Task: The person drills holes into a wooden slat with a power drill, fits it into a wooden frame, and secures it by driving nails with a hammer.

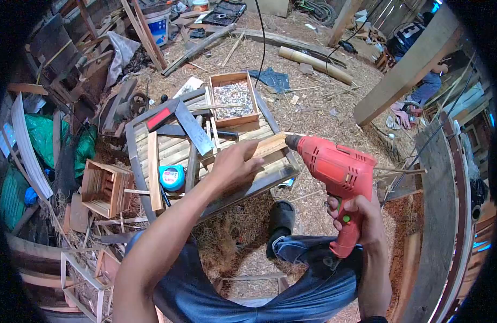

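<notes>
My right hand is wrapped round the grip of a red power drill, which points left. The drill's chuck touches or nearly touches the end of a light wooden piece; any bit is hidden. My left hand grips that wooden piece over the slatted wooden table, with the fingers bent round it. Beyond the hand, a wooden box holds many small metal fasteners. Closer on the left lie a try square, a turquoise tape measure and a wooden strip.
A wooden crate sits left of the table. A slanted post stands at the right, near a wide grey board. Another person is at the back right. A bamboo pole lies on the shavings-covered floor. A dark cable hangs overhead.
</notes>
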Available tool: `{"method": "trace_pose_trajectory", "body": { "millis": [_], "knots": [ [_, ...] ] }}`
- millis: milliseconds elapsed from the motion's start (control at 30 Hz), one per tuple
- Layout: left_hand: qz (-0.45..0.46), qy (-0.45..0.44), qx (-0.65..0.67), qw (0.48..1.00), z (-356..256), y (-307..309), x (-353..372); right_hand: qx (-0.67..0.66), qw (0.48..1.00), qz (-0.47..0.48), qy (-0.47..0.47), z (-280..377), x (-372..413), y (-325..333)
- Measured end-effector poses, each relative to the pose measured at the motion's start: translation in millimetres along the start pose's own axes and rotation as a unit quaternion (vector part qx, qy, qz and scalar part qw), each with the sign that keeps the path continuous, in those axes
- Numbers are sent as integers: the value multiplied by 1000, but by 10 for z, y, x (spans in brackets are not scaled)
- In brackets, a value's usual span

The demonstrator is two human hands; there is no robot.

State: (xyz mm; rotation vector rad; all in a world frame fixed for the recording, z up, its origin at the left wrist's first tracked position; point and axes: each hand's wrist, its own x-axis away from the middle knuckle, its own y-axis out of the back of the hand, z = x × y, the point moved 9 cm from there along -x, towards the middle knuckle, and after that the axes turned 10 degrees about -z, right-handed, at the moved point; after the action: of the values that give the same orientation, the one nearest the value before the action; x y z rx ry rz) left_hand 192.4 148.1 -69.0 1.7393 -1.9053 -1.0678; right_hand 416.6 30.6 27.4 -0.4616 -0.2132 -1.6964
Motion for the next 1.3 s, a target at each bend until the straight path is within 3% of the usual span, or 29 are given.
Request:
{"method": "trace_pose_trajectory", "body": {
  "millis": [133,367,467,600,667,700,767,1033,1167,1267,1300],
  "knots": [
    [-43,8,-28,999,-68,60,5,45,999,-5,-9,-39,26,-1],
    [-28,34,-35,998,21,85,-8,46,999,-9,-5,-85,2,33],
    [16,87,-6,996,-99,226,-37,17,999,15,27,-52,-21,51],
    [-24,43,124,991,-210,526,-155,-136,985,84,60,147,47,-109],
    [-22,129,307,943,-258,699,-126,-185,975,86,84,278,112,-108],
    [-29,128,302,944,-324,817,-106,-187,974,94,86,293,131,-118],
    [-51,183,410,892,-351,977,-46,-223,964,114,90,314,177,-149],
    [-86,143,367,915,-250,1239,61,-211,960,149,113,316,305,-361],
    [41,147,338,929,-140,885,139,-86,987,49,124,251,278,-268],
    [10,27,190,981,-70,675,124,-68,988,48,129,245,242,-282],
    [16,30,195,980,-33,563,109,-39,991,36,122,198,212,-246]
  ]
}}
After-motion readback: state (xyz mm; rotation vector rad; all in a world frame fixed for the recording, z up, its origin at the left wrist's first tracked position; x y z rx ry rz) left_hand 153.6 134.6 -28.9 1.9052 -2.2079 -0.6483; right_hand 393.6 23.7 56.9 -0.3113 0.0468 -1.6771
